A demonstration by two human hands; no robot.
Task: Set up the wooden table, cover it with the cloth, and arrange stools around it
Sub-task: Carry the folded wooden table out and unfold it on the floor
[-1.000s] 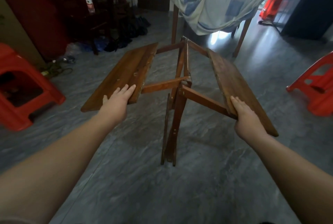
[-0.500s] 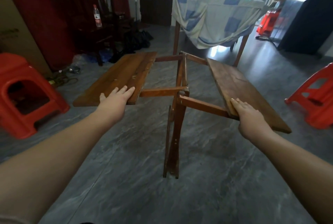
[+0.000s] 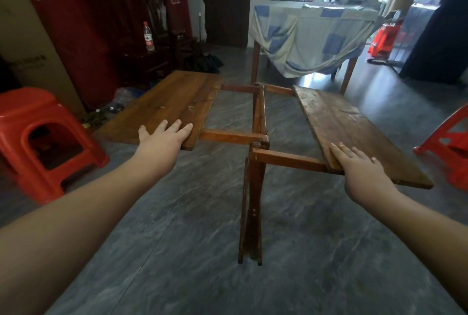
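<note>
Both arms reach forward and down over the folding wooden desk (image 3: 255,137), which stands on the grey floor (image 3: 177,251) with its two leaves spread out to either side of a narrow central frame. The left hand (image 3: 162,140) lies palm-down on the near corner of the left leaf (image 3: 164,104), fingers straight and slightly fanned, thumb out to the side; its grip is open, simply resting on the wood. The right hand (image 3: 359,165) covers the near inner corner of the right leaf (image 3: 349,127), fingers laid flat along the top and likewise open (whether the thumb hooks under the edge cannot be told). Both leaves sit roughly level, carried on thin rails running out from the frame, with the folded legs (image 3: 250,213) together beneath.

A red stool (image 3: 38,142) stands on the floor to the left, well apart from the desk, and part of another red stool (image 3: 450,145) shows at the right edge. Behind, a second desk wears a blue-and-white cloth (image 3: 309,36), with a person seated beyond it.
</note>
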